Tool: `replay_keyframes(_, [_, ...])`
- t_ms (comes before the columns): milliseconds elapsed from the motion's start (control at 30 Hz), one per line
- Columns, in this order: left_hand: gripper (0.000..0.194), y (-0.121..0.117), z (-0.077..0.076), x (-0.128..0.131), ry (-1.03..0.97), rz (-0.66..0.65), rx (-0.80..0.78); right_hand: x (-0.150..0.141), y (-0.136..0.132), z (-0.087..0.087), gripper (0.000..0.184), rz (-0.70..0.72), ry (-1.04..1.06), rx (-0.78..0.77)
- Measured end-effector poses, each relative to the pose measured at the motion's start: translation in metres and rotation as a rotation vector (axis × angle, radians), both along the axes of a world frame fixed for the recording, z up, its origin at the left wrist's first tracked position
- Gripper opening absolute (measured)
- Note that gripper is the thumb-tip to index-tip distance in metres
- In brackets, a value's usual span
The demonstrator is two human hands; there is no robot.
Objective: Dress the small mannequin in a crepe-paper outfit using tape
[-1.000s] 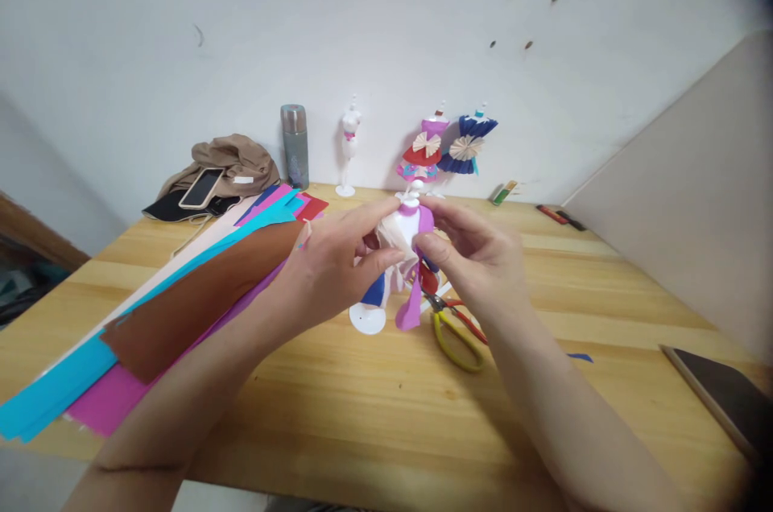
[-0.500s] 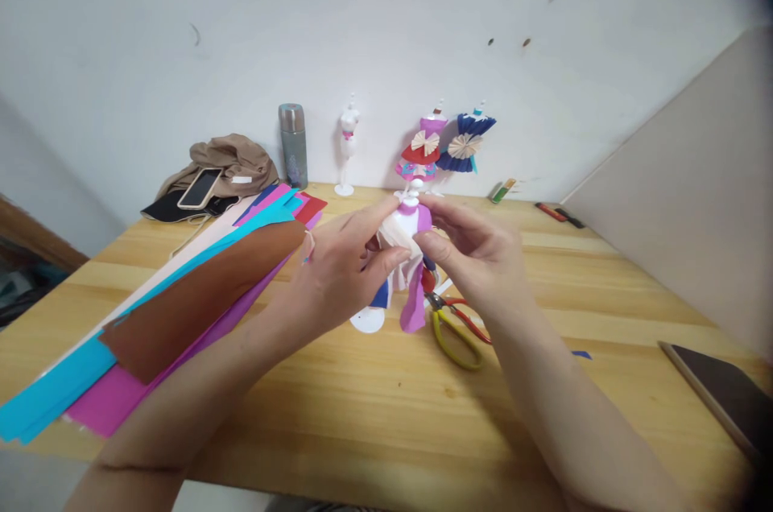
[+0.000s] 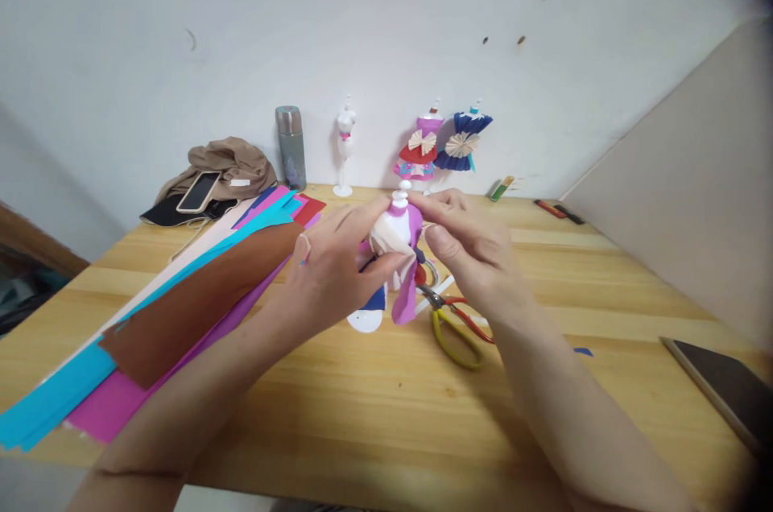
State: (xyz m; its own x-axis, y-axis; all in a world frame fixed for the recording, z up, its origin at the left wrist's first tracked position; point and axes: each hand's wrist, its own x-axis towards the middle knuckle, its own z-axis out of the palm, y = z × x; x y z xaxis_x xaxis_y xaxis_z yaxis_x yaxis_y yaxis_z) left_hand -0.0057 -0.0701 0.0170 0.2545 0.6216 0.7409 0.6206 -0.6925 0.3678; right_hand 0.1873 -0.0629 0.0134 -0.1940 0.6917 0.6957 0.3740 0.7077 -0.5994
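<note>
Holds with the left hand (image 3: 335, 258) at the waist of a small mannequin (image 3: 395, 233), with thumb laid over a cream wrap (image 3: 387, 244) and fingers passing behind, partly hidden. Curves with the right hand (image 3: 468, 246) about the opposite shoulder, with forefinger near the neck and thumb just beside a purple strip (image 3: 403, 303); cannot tell from this view whether gripping or merely steadying.

Stands between the two hands, over the wooden table (image 3: 338, 415); cannot confirm, because of the covering hand and paper, any joining to the white round base (image 3: 365, 322) showing below a blue sheet (image 3: 374, 299).

Judged light, from the slender build. Judged stiff in the body, plastic-like, and perhaps slippery on bare white areas. Judged soft and fragile at the cream wrap and purple strip, being thin and paper-like; liable to crease, shift or tear under a hard pinch or sideways pull.

Take hold, for preference, at the knobbed neck (image 3: 401, 195) or bare torso. Press flat over the folds at the waist. Avoid pulling on the hanging purple end. Mind the hand tool (image 3: 436, 301) lying near that end, with possible snagging.
</note>
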Motion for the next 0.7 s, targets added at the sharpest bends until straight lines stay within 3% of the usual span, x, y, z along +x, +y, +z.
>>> replay_keyframes(200, [0.036,0.006,-0.001,-0.001,-0.173,-0.112,-0.033,-0.003,-0.003,-0.003,0.035,0.033,0.036,-0.042])
replay_keyframes(367, [0.038,0.014,-0.006,-0.004,-0.239,-0.085,-0.071,-0.011,-0.015,-0.003,0.010,-0.163,-0.071,0.220])
replay_keyframes(433, [0.039,0.015,-0.008,-0.005,-0.242,-0.067,-0.077,-0.016,-0.019,-0.004,0.020,-0.219,-0.183,0.289])
replay_keyframes(567, [0.039,0.016,-0.008,-0.004,-0.258,-0.063,-0.085,-0.025,-0.022,-0.010,0.018,-0.313,-0.271,0.303])
replay_keyframes(700, [0.038,0.015,-0.007,-0.003,-0.267,-0.073,-0.091,-0.027,-0.022,-0.015,0.015,-0.312,-0.256,0.275])
